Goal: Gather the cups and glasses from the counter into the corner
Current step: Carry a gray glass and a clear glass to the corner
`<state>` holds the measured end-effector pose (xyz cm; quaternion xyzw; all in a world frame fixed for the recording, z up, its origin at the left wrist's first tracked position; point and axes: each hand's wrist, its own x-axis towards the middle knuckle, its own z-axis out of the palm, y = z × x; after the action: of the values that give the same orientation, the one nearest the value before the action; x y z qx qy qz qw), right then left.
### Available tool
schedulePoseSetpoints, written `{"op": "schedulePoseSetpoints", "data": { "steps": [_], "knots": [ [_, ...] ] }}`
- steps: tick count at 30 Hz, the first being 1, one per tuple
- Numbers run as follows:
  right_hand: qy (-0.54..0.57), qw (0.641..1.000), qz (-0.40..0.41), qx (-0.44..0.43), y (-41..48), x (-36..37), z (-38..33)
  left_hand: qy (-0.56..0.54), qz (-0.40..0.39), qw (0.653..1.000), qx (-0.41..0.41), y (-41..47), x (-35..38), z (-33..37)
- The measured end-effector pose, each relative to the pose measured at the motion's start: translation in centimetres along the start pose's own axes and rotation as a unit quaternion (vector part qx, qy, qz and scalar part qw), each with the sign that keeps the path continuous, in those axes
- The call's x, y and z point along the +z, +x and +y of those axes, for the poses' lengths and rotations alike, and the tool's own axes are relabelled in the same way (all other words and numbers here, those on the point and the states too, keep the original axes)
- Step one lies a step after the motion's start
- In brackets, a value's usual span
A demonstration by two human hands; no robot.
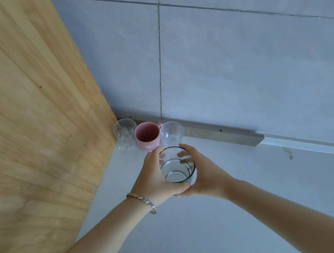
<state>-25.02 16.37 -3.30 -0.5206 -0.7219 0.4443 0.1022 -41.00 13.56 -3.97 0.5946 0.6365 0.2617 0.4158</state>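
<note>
Both the left hand (155, 176) and the right hand (203, 175) were wrapped around the upright clear glass (177, 166), held just in front of the pink mug (147, 136) and two glasses already in the corner.

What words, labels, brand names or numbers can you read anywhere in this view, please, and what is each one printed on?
None: no readable text appears anywhere.
The pink ceramic mug carries only a small white flower-like mark near its base, no letters.
The clear drinking glass held in both hands, the two clear glasses in the corner, the wooden side panel, the grey wall tiles and the metal link bracelet are unmarked.
</note>
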Motion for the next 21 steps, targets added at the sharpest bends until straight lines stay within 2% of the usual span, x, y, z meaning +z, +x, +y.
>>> {"op": "schedulePoseSetpoints", "data": {
  "steps": [2, 4, 6, 8, 11, 13, 17, 21],
  "knots": [
    [0.023, 0.998, 0.055, 0.017, -0.6, -0.6, 1.2, -0.021, -0.071, 0.997, 0.002, 1.2, 0.2, 0.8],
    [0.042, 0.993, 0.096, 0.05, -0.8, -1.1, 3.0, 0.029, -0.103, 0.994, 0.035, 3.2, -0.5, 0.4],
    [0.068, 0.981, 0.158, 0.094, -0.4, -1.2, 5.1, 0.165, -0.033, 0.98, 0.105, 6.1, -1.7, -0.5],
    [0.102, 0.962, 0.22, 0.127, 0.6, -1.4, 6.7, 0.308, 0.034, 0.941, 0.132, 8.8, -3.0, -1.1],
    [0.118, 0.949, 0.255, 0.141, 2.7, -1.6, 7.6, 0.414, -0.025, 0.908, 0.062, 11.3, -3.7, -2.1],
    [0.123, 0.945, 0.264, 0.149, 4.0, -1.5, 7.8, 0.43, -0.043, 0.9, 0.061, 12.2, -3.6, -2.7],
    [0.156, 0.941, 0.258, 0.157, 5.9, -0.9, 7.6, 0.433, -0.015, 0.898, 0.075, 13.1, -3.6, -2.6],
    [0.161, 0.937, 0.267, 0.16, 7.3, -0.6, 7.0, 0.422, -0.034, 0.904, 0.05, 13.4, -3.8, -2.3]
  ]
}}
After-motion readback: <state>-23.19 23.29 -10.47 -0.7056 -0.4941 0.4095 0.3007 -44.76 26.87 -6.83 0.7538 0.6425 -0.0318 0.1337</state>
